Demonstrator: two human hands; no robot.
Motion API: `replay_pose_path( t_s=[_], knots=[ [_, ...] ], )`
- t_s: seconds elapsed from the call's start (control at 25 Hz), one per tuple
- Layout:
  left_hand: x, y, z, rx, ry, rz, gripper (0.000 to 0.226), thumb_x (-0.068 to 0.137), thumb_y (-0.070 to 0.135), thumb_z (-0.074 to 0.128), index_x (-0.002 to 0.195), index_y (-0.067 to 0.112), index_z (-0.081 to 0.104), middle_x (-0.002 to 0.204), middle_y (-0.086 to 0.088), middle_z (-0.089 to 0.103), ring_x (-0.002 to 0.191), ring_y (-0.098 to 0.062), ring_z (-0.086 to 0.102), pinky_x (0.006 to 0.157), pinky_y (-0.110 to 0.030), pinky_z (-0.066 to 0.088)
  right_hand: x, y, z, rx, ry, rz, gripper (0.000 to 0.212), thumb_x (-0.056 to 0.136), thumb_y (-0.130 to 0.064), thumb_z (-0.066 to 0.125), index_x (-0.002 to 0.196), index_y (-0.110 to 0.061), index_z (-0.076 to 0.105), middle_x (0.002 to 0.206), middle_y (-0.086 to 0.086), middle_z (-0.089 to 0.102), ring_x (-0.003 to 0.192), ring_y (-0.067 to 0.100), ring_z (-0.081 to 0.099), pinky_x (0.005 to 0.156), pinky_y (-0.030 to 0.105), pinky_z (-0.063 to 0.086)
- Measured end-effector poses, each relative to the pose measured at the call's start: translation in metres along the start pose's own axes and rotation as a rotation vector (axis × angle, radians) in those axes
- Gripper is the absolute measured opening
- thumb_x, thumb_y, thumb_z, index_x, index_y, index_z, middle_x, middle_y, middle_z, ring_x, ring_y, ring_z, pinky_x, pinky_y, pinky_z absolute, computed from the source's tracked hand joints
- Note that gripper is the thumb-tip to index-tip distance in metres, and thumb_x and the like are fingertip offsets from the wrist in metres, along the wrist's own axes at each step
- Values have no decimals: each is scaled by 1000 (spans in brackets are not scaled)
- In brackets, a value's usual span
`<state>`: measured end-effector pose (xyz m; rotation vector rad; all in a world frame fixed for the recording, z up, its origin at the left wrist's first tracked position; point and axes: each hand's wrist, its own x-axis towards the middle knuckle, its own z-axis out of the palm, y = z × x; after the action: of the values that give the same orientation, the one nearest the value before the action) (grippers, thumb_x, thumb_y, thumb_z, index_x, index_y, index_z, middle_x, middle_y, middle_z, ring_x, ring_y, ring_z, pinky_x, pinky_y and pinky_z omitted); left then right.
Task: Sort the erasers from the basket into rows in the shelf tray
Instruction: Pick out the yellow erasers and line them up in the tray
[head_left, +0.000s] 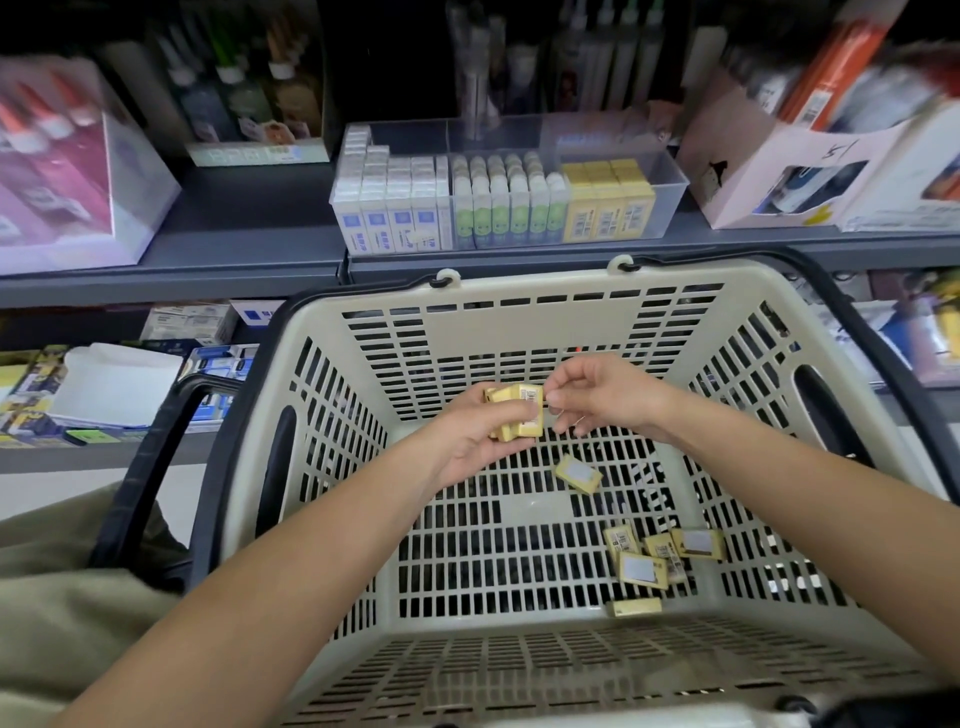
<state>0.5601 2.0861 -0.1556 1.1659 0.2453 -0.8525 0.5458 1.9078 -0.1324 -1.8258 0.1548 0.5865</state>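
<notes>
Head view. Erasers are small yellow sleeved blocks: light, stiff enough to stack, and the smooth wrappers probably slide on each other, so a bundle is best squeezed across its broad faces and a single one taken by its short edges. The left grip (483, 441), palm up above the middle of the basket (519, 312), curls its fingers round the held erasers (519, 415), a loose bundle of several, not squared up. The right grip (597, 400) is nearly pressed together; its thumb and forefinger appear to pinch the right edge of the top block in that bundle, other fingers curled under. Loose erasers (660, 553) lie on the basket floor: a cluster toward the near right corner, one against the near wall, one alone nearer the centre below the hands. On the shelf beyond the far rim, the shelf tray (670, 176) carries a yellow row (608, 208) at the front of its right compartment, with room behind it.
</notes>
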Motion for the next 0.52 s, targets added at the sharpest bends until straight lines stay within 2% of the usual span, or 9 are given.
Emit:
replay_pose_path(
  t_s=[0.08,0.16,0.24,0.36,0.44,0.52],
  knots=[
    [3,-1,-5,107,76,-1,37,76,-6,68,102,12,50,101,-11,61,86,-19,65,66,-29,57,5,10,-3,-314,54,6,8,88,-11,60,82,-16,61,74,-2,64,64,6,64,56,17,51],
    [6,-1,-12,161,142,-11,33,76,-6,68,97,13,51,102,-11,59,89,-20,63,67,-29,56,10,24,-6,-682,85,43,2,86,-17,63,88,-17,62,81,-4,61,75,10,60,61,19,46],
    [7,0,-15,173,180,-14,33,75,-5,69,95,14,51,104,-11,59,90,-21,62,62,-27,57,11,43,-3,-926,39,97,23,83,-30,67,100,-17,60,86,-7,57,78,9,53,61,21,39],
    [9,1,-14,166,187,-17,35,74,-4,70,96,15,50,106,-12,58,92,-21,62,60,-26,56,7,71,16,-1106,-89,184,47,76,-47,69,108,-18,49,92,-5,57,83,15,55,61,27,41],
    [9,1,-12,185,177,-17,36,74,-5,70,97,15,50,105,-11,58,91,-21,62,59,-26,56,5,81,24,-1197,-99,165,51,77,-42,69,115,-18,44,99,-2,60,85,18,57,63,29,47],
    [8,4,-8,208,159,-1,36,74,-5,70,98,15,51,103,-11,59,87,-20,63,59,-25,56,6,70,20,-1092,-95,93,51,80,-37,66,124,-21,45,98,-4,59,81,14,54,65,26,45]
  ],
)
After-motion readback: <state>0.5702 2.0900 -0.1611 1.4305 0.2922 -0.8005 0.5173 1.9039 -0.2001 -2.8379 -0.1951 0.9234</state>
